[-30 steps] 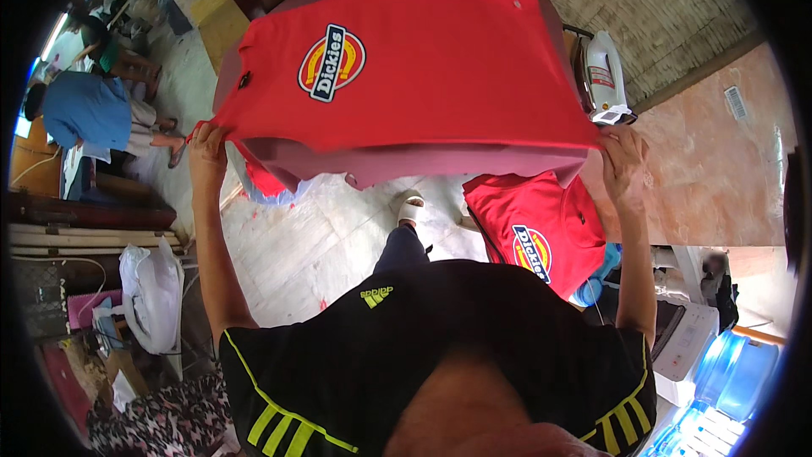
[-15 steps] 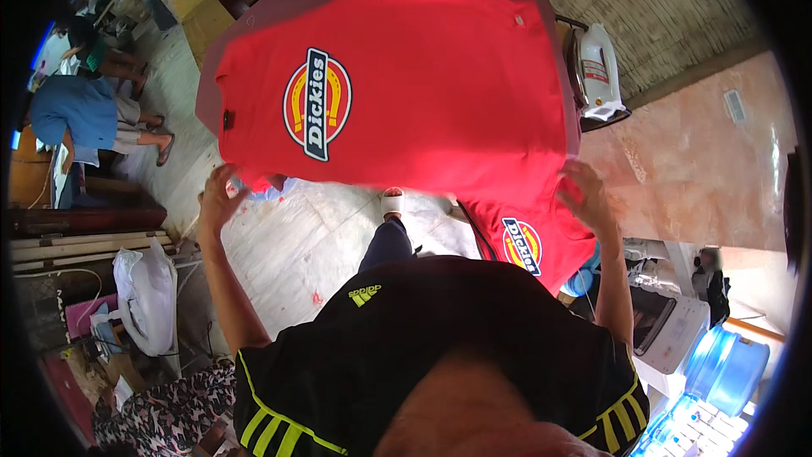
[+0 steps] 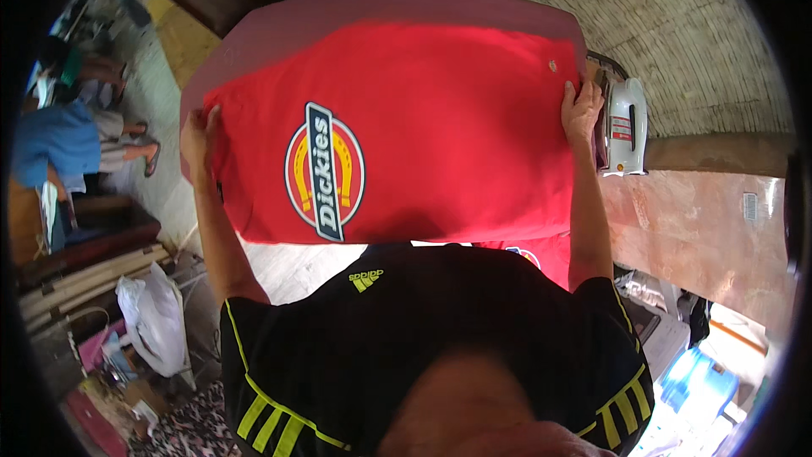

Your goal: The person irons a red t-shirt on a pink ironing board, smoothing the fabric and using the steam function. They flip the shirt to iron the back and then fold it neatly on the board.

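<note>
A red T-shirt (image 3: 457, 135) with a round yellow-and-white printed emblem lies spread on a dark red padded board (image 3: 423, 4). Its near edge reaches close to my body. At the shirt's left edge, near the collar, my left hand (image 3: 200, 140) touches the fabric, thumb and fingers apart. My right hand (image 3: 582, 114) rests on the right edge with fingers spread and stretched out. Just right of that hand stands a white iron (image 3: 626, 127) on a rack at the board's end. Below the near edge, part of a second red printed shirt (image 3: 550, 258) shows, mostly hidden.
Woven matting (image 3: 651, 42) covers the area at the far right. To the left, a person in a blue top (image 3: 63, 140) bends over. A white plastic bag (image 3: 156, 317) hangs at lower left. A blue water jug (image 3: 698, 381) stands at lower right.
Both hands have moved farther out, from the shirt's near corners to its left and right edges. The shirt appears lower and nearer to me, and the view has shifted.
</note>
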